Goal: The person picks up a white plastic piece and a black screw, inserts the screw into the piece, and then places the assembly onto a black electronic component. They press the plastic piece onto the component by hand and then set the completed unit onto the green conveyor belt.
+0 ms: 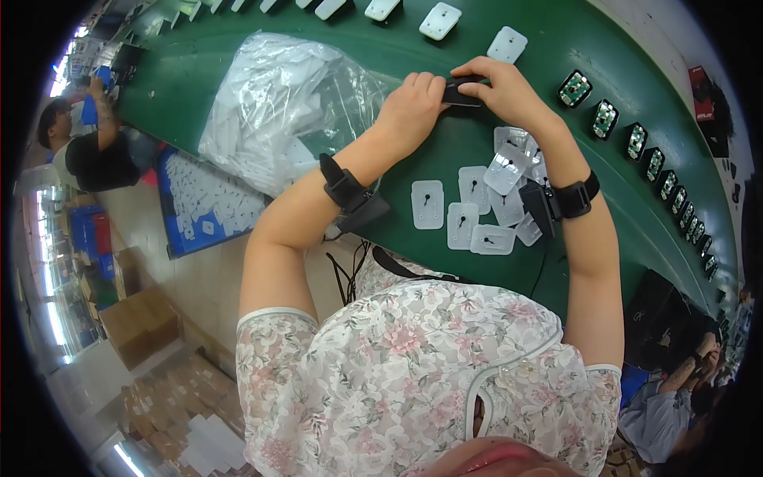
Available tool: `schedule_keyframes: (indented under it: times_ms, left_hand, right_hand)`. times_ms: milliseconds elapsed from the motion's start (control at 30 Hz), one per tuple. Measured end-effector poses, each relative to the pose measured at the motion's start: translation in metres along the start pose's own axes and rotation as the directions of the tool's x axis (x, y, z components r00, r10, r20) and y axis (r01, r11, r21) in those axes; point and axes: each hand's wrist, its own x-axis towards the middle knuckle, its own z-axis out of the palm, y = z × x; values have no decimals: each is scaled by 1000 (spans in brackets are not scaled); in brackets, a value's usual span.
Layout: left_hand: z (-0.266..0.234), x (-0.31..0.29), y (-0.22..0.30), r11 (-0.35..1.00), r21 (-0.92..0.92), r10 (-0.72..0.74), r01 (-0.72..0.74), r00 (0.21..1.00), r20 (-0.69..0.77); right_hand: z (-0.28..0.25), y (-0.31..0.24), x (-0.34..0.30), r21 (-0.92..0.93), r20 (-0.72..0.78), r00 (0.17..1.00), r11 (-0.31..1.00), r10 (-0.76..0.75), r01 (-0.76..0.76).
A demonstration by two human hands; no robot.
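Note:
Both my hands meet over the green work surface (373, 215) on a small black plastic casing (462, 94). My left hand (410, 113) grips its left end with curled fingers. From the right, my right hand (509, 94) closes on the casing with thumb and fingers. What lies under the fingers is hidden. Nearer to me, below the hands, several translucent plastic covers (427, 205), each with a small black part on it, lie loosely, some overlapping. Just beyond the right hand sits a unit with a white cover (507, 44).
A clear bag of white plastic pieces (270, 103) fills the surface left of my hands. A row of black casings with green circuit boards (604, 119) curves down the right. White-covered units (439, 21) line the far side. A blue tray (211, 242) stands lower left. Co-workers (99, 155) sit at both sides.

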Motion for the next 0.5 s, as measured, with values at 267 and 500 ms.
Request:
schedule_keyframes:
  times_ms: [267,500]
  left_hand:
    - [-5,49,-2,541,-750,-400,380,901,168]
    - [13,83,-23,204,-856,-473,475,813,339]
  right_hand:
    - [-23,8,-28,254,-448,892,965,59,64]
    - [-48,-3,-77,428,-496,841,904,215,22]
